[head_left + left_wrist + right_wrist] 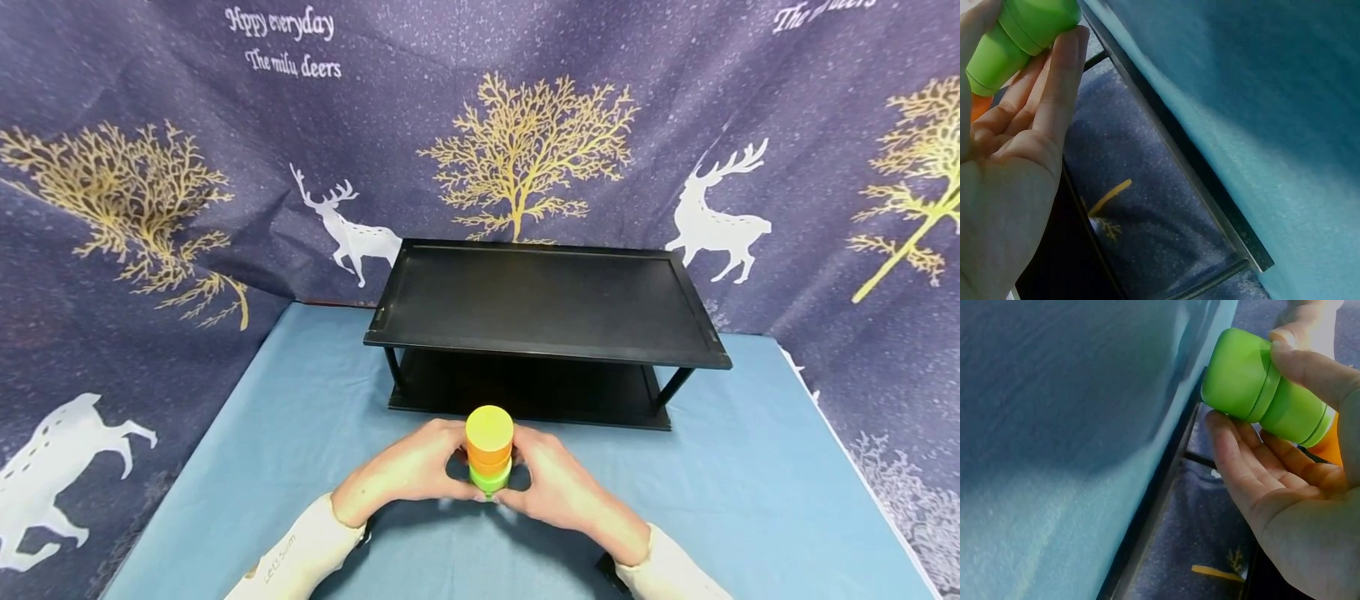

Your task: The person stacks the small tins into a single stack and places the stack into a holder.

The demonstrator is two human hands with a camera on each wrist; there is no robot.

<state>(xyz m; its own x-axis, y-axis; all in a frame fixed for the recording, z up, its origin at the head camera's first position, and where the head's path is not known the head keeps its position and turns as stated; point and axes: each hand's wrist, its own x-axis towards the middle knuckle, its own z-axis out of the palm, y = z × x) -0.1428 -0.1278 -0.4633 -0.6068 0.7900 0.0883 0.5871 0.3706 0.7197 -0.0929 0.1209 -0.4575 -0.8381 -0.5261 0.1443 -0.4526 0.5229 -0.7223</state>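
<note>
Between both hands stands a cylindrical container (489,450), yellow-orange at the top and bright green below. My left hand (420,465) grips it from the left, and my right hand (558,477) grips it from the right, with the two thumbs close together at its near side. In the left wrist view the green lower part (1029,31) sits between thumb and fingers. The right wrist view shows the rounded green end (1241,372) with a ridge around it and some orange beyond. It appears to be held upright above the cloth.
A black two-tier shelf (540,300) stands just beyond the hands, its lower board (525,392) under the top one. Blue cloth (300,400) covers the table. Behind hangs a dark blue curtain (390,125) printed with deer and trees.
</note>
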